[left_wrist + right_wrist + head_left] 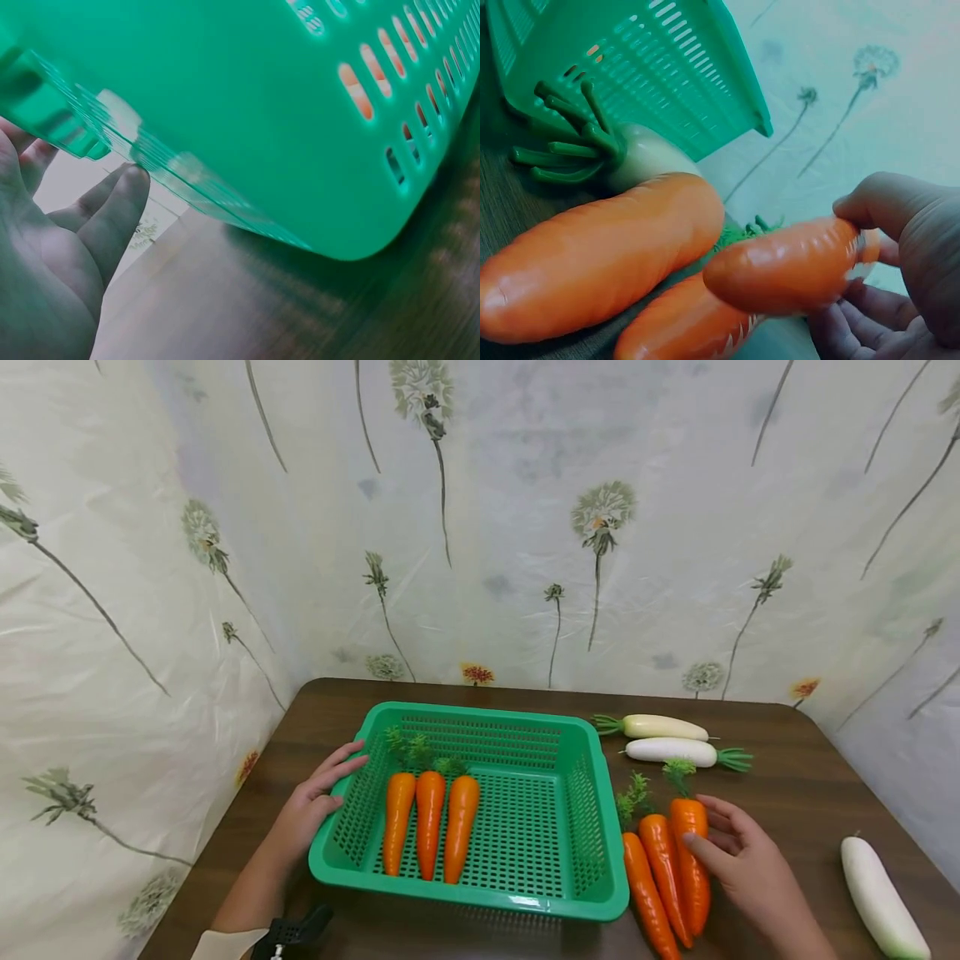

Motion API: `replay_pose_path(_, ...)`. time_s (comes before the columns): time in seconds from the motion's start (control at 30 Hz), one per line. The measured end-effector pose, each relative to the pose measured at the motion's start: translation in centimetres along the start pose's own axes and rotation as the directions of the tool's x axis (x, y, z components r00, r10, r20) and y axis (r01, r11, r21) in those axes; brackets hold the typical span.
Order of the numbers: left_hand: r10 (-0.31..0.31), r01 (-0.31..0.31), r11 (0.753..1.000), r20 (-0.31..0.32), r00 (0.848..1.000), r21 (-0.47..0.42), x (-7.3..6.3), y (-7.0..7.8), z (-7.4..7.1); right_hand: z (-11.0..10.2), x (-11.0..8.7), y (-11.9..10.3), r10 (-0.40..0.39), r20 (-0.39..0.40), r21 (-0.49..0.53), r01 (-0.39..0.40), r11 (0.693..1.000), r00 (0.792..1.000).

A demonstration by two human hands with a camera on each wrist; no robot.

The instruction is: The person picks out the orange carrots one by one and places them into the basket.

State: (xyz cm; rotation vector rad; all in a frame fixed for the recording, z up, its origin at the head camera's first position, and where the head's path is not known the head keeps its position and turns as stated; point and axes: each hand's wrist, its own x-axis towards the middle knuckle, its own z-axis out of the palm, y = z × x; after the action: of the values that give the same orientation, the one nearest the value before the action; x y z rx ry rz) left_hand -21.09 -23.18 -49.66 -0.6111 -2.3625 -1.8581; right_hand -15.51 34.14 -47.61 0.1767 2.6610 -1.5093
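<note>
A green plastic basket stands on the table with three orange carrots lying side by side inside, leafy tops toward the back. My left hand touches the basket's left rim with its fingers fairly straight; the left wrist view shows the fingertips against the basket's side. Right of the basket, my right hand holds the rightmost of three more carrots between thumb and fingers. In the right wrist view that carrot points toward the camera, beside two other carrots.
Two white radishes with green stems lie behind the carrots, near the basket's back right corner. Another white radish lies at the table's right edge. Flower-patterned sheeting rises behind the dark wooden table.
</note>
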Motion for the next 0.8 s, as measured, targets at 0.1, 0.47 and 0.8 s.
replay_pose_path(0.1,-0.013,0.013,1.0,0.002,1.0,-0.005,0.1,-0.1,0.1,0.2,-0.1,-0.1,-0.022,0.005,0.08,0.022,0.997,1.0)
replay_pose_path(0.47,-0.046,0.046,0.999,-0.006,0.999,0.018,-0.1,0.3,-0.3,1.8,-0.1,-1.6,-0.085,-0.008,0.258,0.084,0.963,0.996)
replay_pose_path(0.8,-0.051,0.051,0.999,-0.005,0.999,0.016,0.0,0.1,-0.3,1.8,0.3,-4.7,-0.063,-0.001,0.238,0.062,0.969,0.998)
